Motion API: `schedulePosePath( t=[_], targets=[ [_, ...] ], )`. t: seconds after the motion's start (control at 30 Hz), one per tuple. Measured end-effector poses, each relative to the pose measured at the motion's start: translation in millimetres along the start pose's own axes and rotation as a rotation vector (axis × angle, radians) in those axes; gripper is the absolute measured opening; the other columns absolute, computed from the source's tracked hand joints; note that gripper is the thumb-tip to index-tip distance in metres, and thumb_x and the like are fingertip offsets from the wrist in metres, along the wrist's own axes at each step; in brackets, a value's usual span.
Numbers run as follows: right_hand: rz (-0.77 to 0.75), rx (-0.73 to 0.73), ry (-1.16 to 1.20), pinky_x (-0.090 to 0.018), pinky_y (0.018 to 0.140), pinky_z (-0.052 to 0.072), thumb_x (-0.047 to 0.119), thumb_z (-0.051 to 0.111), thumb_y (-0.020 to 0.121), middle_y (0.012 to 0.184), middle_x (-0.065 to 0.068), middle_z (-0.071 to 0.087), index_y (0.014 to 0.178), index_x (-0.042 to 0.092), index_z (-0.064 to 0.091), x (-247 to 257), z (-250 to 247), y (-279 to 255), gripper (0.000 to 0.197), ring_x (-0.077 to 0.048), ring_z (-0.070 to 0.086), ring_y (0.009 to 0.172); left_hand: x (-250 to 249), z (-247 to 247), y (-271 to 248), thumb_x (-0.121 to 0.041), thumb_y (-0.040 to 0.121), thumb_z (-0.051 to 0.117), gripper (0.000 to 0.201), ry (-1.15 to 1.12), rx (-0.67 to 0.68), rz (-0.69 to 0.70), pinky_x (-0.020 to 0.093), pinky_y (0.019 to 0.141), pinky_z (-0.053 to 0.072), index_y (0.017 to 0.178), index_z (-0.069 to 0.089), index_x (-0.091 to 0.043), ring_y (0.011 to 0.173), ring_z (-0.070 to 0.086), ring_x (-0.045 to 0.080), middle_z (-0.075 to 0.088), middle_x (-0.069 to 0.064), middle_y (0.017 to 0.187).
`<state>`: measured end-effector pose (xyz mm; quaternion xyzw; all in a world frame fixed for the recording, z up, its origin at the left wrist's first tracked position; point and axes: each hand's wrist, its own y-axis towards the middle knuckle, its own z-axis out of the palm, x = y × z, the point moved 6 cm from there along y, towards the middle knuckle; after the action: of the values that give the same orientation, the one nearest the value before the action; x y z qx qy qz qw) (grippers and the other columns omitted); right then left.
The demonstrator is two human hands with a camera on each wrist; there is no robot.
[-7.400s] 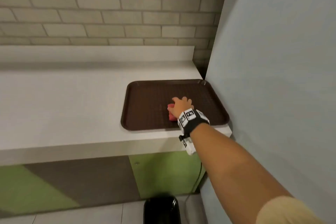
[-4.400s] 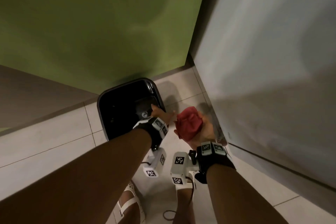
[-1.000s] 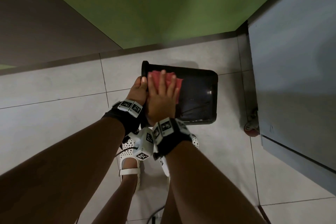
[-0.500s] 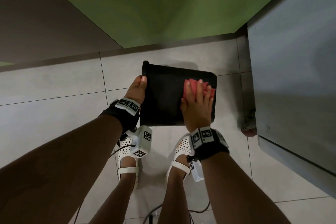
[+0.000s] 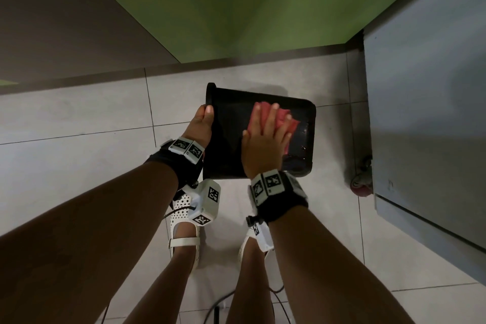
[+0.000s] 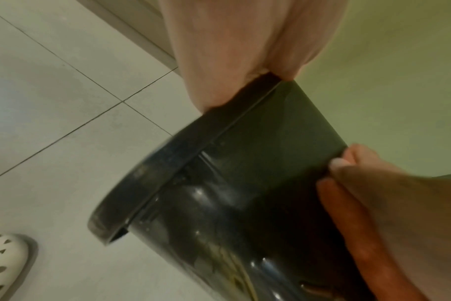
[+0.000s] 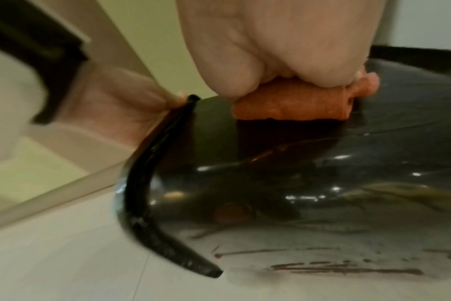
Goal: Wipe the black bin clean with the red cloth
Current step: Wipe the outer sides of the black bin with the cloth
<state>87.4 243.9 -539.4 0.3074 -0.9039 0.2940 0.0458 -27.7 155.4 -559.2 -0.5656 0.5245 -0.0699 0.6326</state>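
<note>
The black bin (image 5: 231,139) lies on its side above the tiled floor, its rim (image 5: 210,95) to the left. My left hand (image 5: 203,121) grips that rim, thumb on the outside. My right hand (image 5: 267,139) lies flat with straight fingers on the red cloth (image 5: 285,123) and presses it against the bin's upper side, right of the middle. In the left wrist view the bin (image 6: 245,203) fills the middle, with the cloth (image 6: 348,224) under my right hand (image 6: 389,193). In the right wrist view the folded cloth (image 7: 291,106) sits on the glossy bin (image 7: 322,163).
A green cabinet panel (image 5: 236,8) stands just behind the bin. At the right is a grey unit (image 5: 426,113) on a red caster (image 5: 361,184). My feet in white shoes (image 5: 184,221) stand below the bin, and cables (image 5: 276,289) trail on the floor.
My right hand slid the cloth from near the rim to the bin's right end, then came back a little to the left. My left hand kept its grip on the rim.
</note>
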Motion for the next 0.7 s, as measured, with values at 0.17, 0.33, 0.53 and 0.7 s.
schedulePosePath(
  t=[0.17,0.33,0.53,0.7],
  targets=[
    [-0.336,0.025,-0.049,-0.059,0.110,0.015,0.041,0.026,0.094,0.155,-0.011,0.018,0.146,0.024,0.022,38.0,11.4,-15.4,0.055,-0.044,0.012,0.140,3.6,-0.1,3.2,-0.064,0.074,0.030,0.045,0.005,-0.010,0.003,0.050,0.105,0.039,0.103,0.049,-0.036,0.114,0.055,0.031,0.059,0.012,0.121],
    [-0.248,-0.010,-0.040,-0.057,0.111,0.011,0.045,0.020,0.095,0.156,-0.009,0.015,0.146,0.032,0.018,-6.2,3.8,-3.8,0.053,-0.042,0.010,0.141,-3.6,-2.2,0.0,-0.062,0.075,0.030,0.045,0.036,-0.019,0.034,0.051,0.104,0.040,0.100,0.052,-0.031,0.114,0.054,0.031,0.058,0.014,0.120],
    [0.038,0.031,0.039,-0.058,0.114,0.005,0.041,0.024,0.099,0.157,-0.009,-0.008,0.148,0.028,0.001,-54.8,-8.3,9.3,0.056,-0.042,-0.010,0.141,-10.6,-1.1,-7.9,-0.042,0.096,0.024,0.040,0.056,-0.028,0.062,0.052,0.104,0.039,0.118,0.047,-0.017,0.113,0.052,0.031,0.056,0.013,0.121],
    [0.317,0.005,0.314,-0.055,0.113,0.009,0.037,0.027,0.099,0.157,-0.012,-0.006,0.149,0.026,-0.001,-81.6,-22.1,13.2,0.058,-0.042,-0.006,0.141,-10.7,-0.4,-6.6,-0.039,0.098,0.023,0.039,0.043,-0.038,0.073,0.051,0.104,0.039,0.119,0.046,-0.017,0.112,0.052,0.030,0.055,0.008,0.115]
  ],
)
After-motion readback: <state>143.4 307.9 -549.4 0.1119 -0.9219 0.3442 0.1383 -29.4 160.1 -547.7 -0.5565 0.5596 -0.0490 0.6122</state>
